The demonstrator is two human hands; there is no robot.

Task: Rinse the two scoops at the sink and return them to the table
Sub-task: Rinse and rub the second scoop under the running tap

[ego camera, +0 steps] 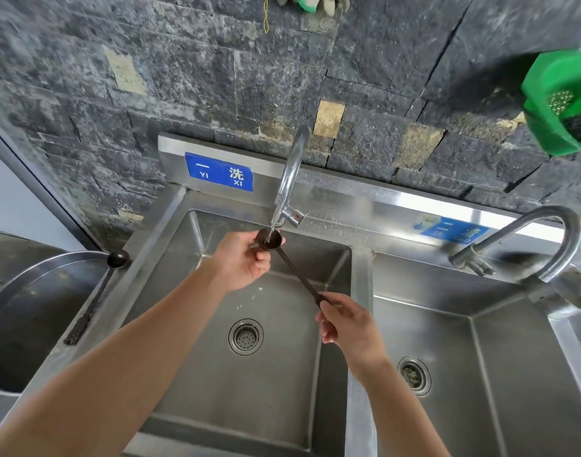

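Observation:
A dark long-handled scoop is held over the left sink basin, its small bowl right under the running faucet. My left hand cups the scoop's bowl, fingers around its rim. My right hand grips the end of the handle. Water streams into the bowl. A second dark scoop lies on the sink's left rim, bowl at the far end, handle pointing toward me.
A large round steel basin sits to the left of the sink. A second sink basin with its own curved faucet is on the right. A green container hangs on the dark stone wall at upper right.

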